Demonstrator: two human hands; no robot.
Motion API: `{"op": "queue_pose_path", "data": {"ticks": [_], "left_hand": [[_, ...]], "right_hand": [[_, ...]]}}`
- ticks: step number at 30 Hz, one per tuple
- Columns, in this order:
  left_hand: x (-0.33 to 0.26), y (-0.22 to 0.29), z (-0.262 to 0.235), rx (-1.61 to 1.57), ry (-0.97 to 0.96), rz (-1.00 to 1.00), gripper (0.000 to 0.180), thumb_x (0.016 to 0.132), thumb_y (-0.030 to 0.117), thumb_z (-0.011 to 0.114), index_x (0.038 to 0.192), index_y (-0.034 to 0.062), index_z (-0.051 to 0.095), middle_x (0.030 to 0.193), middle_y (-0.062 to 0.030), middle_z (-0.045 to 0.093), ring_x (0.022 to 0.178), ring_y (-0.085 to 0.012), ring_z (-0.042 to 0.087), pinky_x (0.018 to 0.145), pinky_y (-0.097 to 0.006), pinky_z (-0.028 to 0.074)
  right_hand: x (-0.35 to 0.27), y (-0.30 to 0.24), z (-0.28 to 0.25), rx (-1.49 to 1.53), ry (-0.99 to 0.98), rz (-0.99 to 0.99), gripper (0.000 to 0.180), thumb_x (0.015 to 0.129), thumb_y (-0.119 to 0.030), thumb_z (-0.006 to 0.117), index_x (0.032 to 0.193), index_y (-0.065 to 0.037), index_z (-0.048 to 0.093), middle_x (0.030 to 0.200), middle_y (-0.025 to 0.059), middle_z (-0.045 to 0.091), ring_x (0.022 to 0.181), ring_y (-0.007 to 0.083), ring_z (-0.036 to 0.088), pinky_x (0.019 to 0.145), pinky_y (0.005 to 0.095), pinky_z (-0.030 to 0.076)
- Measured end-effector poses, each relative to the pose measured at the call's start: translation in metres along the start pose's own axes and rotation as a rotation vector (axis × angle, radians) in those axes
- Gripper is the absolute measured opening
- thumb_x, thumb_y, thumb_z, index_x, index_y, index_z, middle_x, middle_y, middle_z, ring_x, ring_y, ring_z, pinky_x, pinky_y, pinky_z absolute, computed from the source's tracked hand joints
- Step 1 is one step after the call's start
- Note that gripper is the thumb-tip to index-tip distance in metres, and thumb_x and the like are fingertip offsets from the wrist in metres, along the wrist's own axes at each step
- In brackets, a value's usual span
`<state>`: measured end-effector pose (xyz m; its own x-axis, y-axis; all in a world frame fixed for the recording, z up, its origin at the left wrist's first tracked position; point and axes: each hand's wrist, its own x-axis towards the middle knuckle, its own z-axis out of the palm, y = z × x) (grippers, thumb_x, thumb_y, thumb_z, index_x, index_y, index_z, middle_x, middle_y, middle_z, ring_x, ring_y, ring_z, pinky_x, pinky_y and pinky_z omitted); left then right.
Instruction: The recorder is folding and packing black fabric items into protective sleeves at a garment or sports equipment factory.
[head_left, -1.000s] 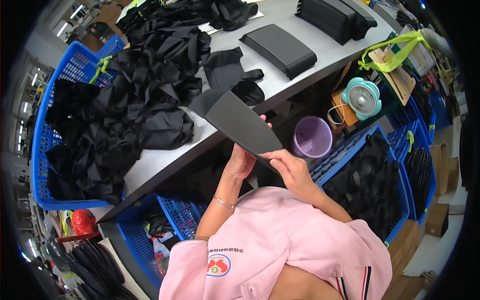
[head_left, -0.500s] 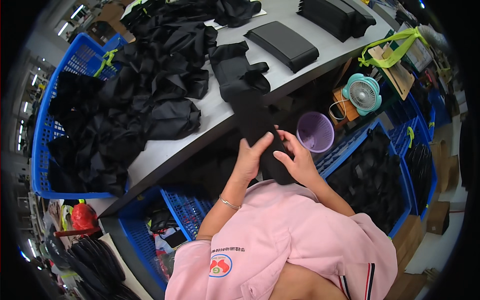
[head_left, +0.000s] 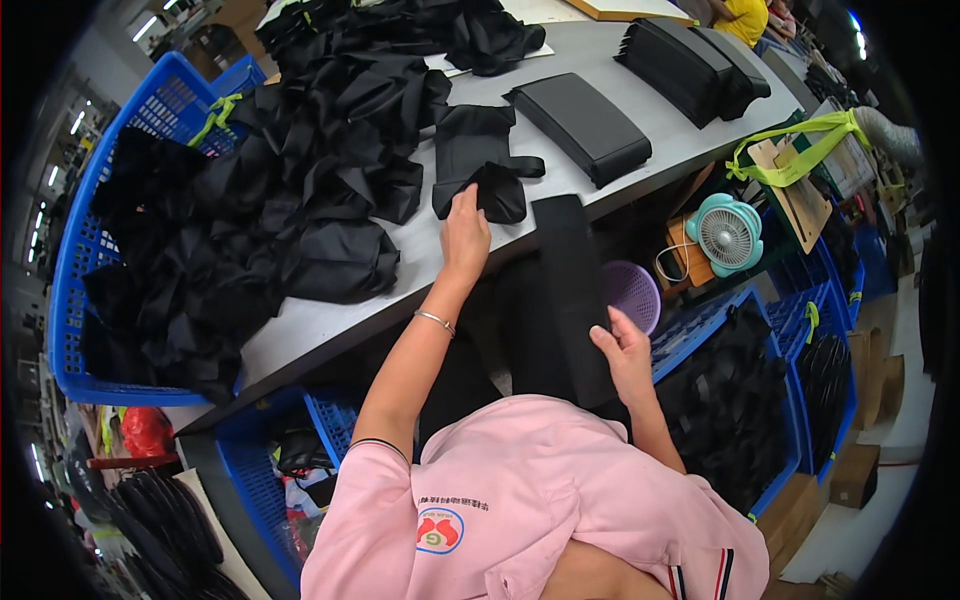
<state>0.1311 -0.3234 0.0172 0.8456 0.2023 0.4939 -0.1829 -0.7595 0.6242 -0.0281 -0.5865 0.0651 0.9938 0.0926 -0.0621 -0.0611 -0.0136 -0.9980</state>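
My right hand (head_left: 627, 357) grips one long edge of a flat black panel (head_left: 570, 290), thumb on its face. The panel hangs over my lap, its far end beside the table edge. My left hand (head_left: 466, 238) reaches forward to a black fabric piece (head_left: 472, 140) with a short strap loop, lying at the table's near edge. Its fingers are closed on the near, folded part of that fabric; the fingertips are partly hidden. Just right of the fabric lies a stack of black panels (head_left: 580, 120).
A blue basket (head_left: 75, 340) heaped with black fabric (head_left: 240, 220) stands left on the grey table (head_left: 300, 330). More panel stacks (head_left: 690, 65) lie far right. Below the table edge are a purple bin (head_left: 632, 295), a turquoise fan (head_left: 727, 233) and a blue crate (head_left: 795, 410) of black pieces.
My left hand has let go of the panel and moved forward to the fabric piece on the table. My right hand keeps the panel, now slightly farther right.
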Motion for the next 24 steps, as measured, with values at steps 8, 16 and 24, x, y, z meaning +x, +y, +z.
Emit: {"op": "queue_pose_path", "data": {"ticks": [8,16,24], "left_hand": [[0.021,-0.025,0.013,0.167,-0.076,-0.106,0.025,0.089,0.006,0.062,0.114,0.0059,0.057,0.110,-0.0172,0.064,0.087,-0.0423,0.066,0.073,-0.051,0.053],[0.012,-0.016,0.016,0.109,0.000,0.071,0.023,0.086,0.004,0.063,0.107,0.0107,0.058,0.108,-0.0097,0.065,0.090,-0.0368,0.066,0.072,-0.045,0.054],[0.042,-0.014,0.020,0.238,-0.167,0.213,0.028,0.087,0.004,0.055,0.114,0.0101,0.064,0.113,-0.0175,0.059,0.097,-0.0347,0.064,0.078,-0.044,0.055]], "right_hand": [[0.023,-0.006,0.006,-0.007,-0.106,0.040,0.038,0.096,-0.011,0.064,0.129,0.006,0.058,0.106,0.0053,0.070,0.094,0.0085,0.063,0.084,0.0231,0.050],[0.048,-0.016,0.009,0.128,-0.094,0.078,0.036,0.096,-0.008,0.062,0.129,0.005,0.059,0.107,0.0041,0.069,0.093,0.0076,0.063,0.084,0.0220,0.050],[0.033,0.001,0.003,0.084,-0.073,0.166,0.034,0.096,-0.011,0.062,0.127,0.003,0.060,0.107,0.0057,0.070,0.094,0.0104,0.066,0.085,0.0238,0.052]]}}
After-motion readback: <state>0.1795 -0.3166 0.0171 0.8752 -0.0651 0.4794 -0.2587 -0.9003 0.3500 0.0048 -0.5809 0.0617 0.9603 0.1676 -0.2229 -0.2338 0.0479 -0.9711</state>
